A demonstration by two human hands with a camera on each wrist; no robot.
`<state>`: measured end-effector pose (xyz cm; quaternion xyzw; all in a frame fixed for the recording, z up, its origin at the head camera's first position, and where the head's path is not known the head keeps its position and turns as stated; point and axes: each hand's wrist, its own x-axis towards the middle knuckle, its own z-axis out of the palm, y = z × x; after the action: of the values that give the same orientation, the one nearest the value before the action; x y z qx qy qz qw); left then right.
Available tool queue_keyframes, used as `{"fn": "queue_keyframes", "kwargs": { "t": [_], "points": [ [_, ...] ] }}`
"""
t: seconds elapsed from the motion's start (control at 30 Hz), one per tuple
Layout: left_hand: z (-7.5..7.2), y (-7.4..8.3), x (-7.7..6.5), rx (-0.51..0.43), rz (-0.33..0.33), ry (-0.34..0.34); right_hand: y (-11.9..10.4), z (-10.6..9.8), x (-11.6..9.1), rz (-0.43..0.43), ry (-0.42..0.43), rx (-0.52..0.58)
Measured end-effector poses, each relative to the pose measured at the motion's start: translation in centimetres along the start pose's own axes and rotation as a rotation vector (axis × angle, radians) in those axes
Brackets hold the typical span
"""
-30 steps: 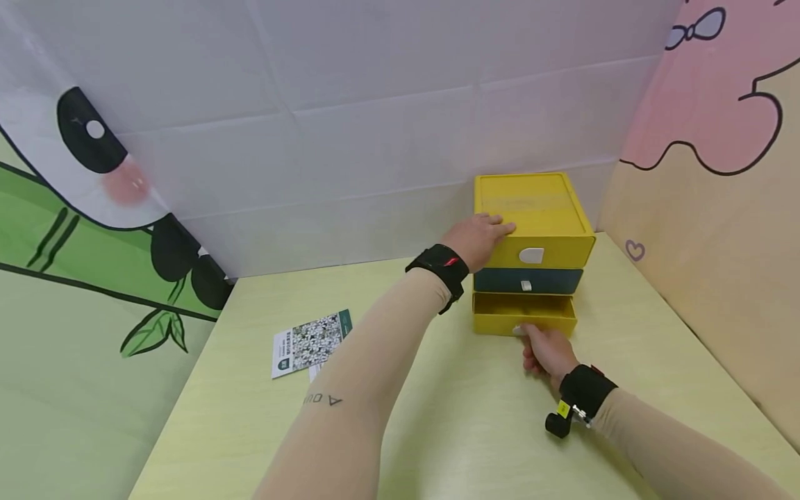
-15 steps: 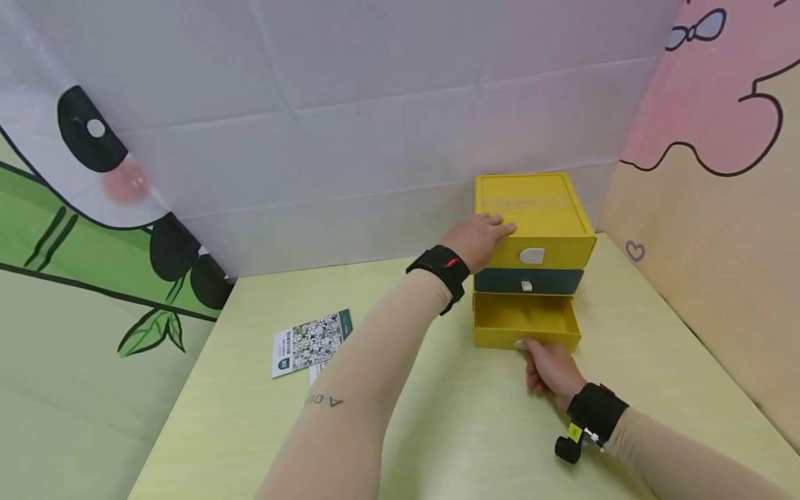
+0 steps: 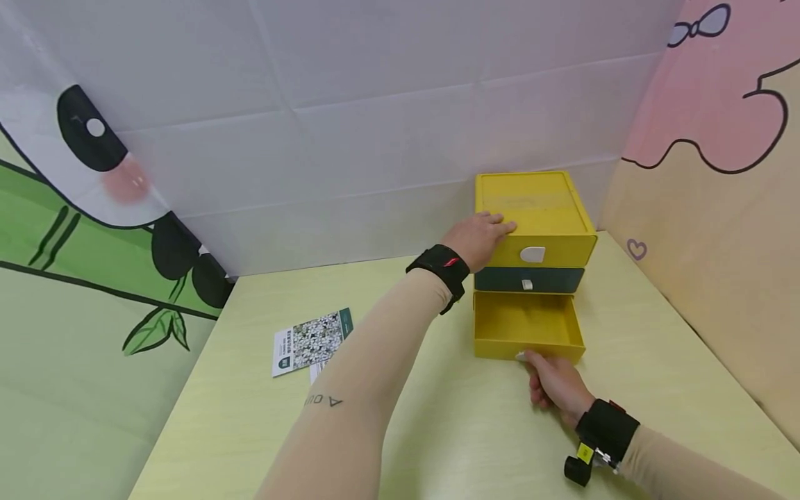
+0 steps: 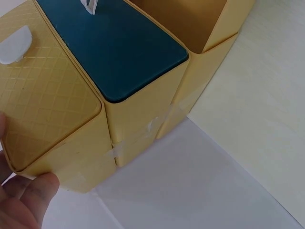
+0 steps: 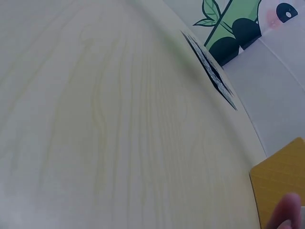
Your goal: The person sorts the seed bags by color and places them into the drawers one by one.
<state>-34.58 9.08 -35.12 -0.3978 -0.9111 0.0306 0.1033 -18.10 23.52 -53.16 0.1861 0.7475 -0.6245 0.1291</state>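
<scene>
A yellow desktop drawer cabinet (image 3: 531, 201) stands at the back right in the head view. Its lowest drawer (image 3: 490, 348) is pulled out, and no contents show in its visible interior. My right hand (image 3: 556, 383) pinches that drawer's small white pull tab (image 3: 520, 356), with the thumb on top and the other fingers curled below. The left hand (image 3: 473, 239) holds the cabinet's upper left front corner, fingers over the top. In the left wrist view, a digit (image 4: 44, 191) presses against the side wall. Above the pulled-out drawer, the dark teal drawer (image 3: 556, 280) and the top yellow drawer (image 3: 569, 253) are closed.
A booklet (image 3: 315, 340) with a flower-patterned cover lies on the pale wood table (image 3: 437, 430), left of the left forearm, which partly hides it. A white sheet wall (image 3: 350, 139) rises behind the cabinet. A printed side panel (image 3: 700, 229) borders the table on the right.
My right hand has drawn the bottom drawer farther out toward me, showing more of its inside. The left hand has stayed in place on the cabinet.
</scene>
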Motion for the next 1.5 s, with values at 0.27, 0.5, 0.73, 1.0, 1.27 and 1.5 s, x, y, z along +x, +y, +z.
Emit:
{"fn": "queue_keyframes", "kwargs": {
  "t": [0.27, 0.5, 0.73, 1.0, 1.27, 1.5],
  "points": [
    [0.0, 0.0, 0.0, 0.012, -0.004, -0.007, 0.5, 0.4, -1.1, -0.026, 0.009, 0.014],
    [0.0, -0.1, -0.1, 0.020, 0.001, -0.005, 1.0, 0.7, -1.7, -0.006, 0.006, 0.031],
    [0.1, -0.2, -0.2, 0.025, -0.003, -0.003, 1.0, 0.8, -2.1, 0.003, -0.003, 0.032],
    [0.0, -0.1, -0.1, 0.025, 0.004, -0.002, 1.3, 0.4, -2.2, 0.035, -0.057, 0.065],
    [0.3, 0.1, 0.1, 0.030, 0.006, -0.006, 0.6, -0.5, -3.3, 0.036, -0.193, -0.056],
    [0.4, 0.1, 0.3, 0.025, 0.008, -0.001, -4.3, -2.0, -4.7, -0.278, -0.302, -0.238]
  ]
}}
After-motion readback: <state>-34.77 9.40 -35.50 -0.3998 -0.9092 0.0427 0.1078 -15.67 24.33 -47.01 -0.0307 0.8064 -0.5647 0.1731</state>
